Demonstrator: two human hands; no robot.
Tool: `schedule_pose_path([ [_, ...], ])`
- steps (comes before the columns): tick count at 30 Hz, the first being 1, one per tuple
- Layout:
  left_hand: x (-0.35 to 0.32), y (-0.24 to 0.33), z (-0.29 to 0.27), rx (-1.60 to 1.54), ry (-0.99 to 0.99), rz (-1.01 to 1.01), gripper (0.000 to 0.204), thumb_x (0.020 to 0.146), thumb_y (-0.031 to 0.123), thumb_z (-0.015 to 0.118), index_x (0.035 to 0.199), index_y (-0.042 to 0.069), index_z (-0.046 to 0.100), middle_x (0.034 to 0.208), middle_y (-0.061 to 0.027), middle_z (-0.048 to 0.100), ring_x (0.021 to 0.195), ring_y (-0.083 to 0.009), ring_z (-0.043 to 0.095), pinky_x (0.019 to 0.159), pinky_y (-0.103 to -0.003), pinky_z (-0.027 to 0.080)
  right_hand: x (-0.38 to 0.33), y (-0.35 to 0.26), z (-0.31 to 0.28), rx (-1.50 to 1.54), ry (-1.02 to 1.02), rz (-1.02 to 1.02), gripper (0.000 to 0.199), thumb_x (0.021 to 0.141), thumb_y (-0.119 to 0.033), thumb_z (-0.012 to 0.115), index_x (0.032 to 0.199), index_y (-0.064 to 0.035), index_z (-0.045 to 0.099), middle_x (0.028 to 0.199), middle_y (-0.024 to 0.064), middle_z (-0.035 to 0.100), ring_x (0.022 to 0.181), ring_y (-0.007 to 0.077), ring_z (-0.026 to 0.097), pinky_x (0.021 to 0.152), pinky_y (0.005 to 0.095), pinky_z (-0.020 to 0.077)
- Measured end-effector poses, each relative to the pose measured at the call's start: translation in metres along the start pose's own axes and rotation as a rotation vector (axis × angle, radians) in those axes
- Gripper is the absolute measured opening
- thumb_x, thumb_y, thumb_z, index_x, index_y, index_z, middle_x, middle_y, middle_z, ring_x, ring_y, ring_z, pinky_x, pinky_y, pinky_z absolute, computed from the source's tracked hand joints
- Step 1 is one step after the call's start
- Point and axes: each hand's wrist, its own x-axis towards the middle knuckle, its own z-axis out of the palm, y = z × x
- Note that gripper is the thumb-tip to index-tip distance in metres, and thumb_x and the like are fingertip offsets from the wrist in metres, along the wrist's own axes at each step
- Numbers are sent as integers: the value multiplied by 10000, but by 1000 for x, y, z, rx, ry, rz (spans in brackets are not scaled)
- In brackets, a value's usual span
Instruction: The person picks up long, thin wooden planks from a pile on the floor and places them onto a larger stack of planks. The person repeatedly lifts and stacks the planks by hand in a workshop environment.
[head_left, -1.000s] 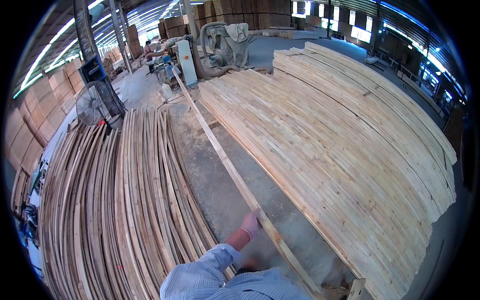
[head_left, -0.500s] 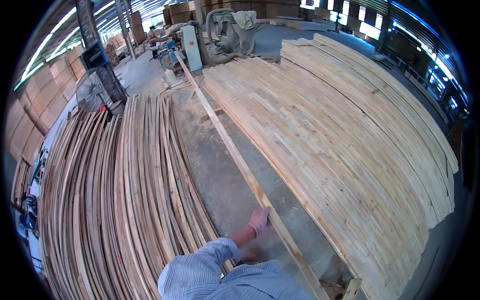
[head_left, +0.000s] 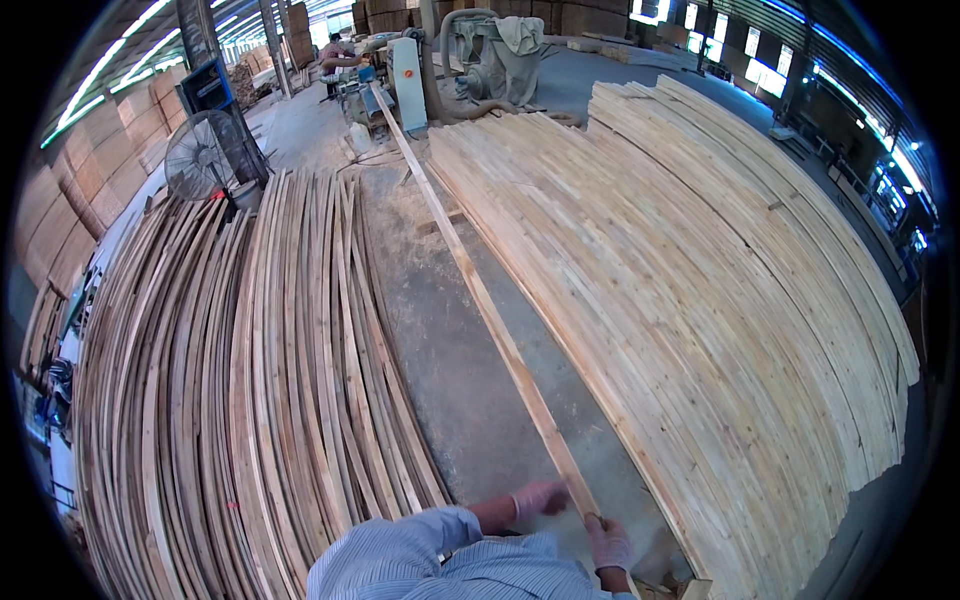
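The right hand (head_left: 608,545) is closed on the near part of the long wood strip (head_left: 521,380). The left hand (head_left: 540,498) is right by the strip; I can't tell if it touches. This looks like the step of guiding the strip, and the next move calls for a firm, straight hold. The strip runs between rough sticks (head_left: 300,350) on the left and pale boards (head_left: 680,300) on the right, up to a far machine (head_left: 358,103).

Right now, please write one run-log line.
right hand: holding long wooden strip | left hand: beside strip, contact unclear | strip: between darker pile and paler pile
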Motion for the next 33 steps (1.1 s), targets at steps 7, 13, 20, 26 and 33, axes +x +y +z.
schedule_pose_path([
  [7,18,32,11,-218,106,87,426,934,399,622,1166,43,592,1054,-125,679,893,-269,681,857,-443,570,50,-42,45,160,219,-566,457,824,-266,708,1189,-9,612,1113,210,646,1039,345,628,884,409,500],
  [13,53,141,-34,-214,313,228,364,932,378,614,1109,60,598,998,-106,677,877,-279,687,819,-474,583,49,49,39,466,168,-373,438,803,-212,684,1167,22,615,1081,221,652,981,364,645,853,420,520],
  [20,75,194,-73,-30,314,310,412,933,418,567,1177,87,560,996,-103,663,922,-290,668,813,-513,542,-47,143,-33,267,15,-15,344,821,-197,614,1094,5,666,1012,227,678,913,367,673,780,454,551],
  [26,72,132,-86,59,486,218,425,918,502,568,1094,116,595,921,-80,644,754,-248,613,674,-430,505,-78,251,-24,60,-95,114,309,829,-186,589,1058,-1,681,991,231,681,895,369,679,767,461,553],
  [33,47,0,-67,-65,491,-11,324,939,472,531,845,163,496,833,-28,546,749,-219,525,603,-418,409,-104,388,38,-22,-176,210,281,837,-173,560,1016,-7,699,967,236,685,873,370,685,752,470,555],
])
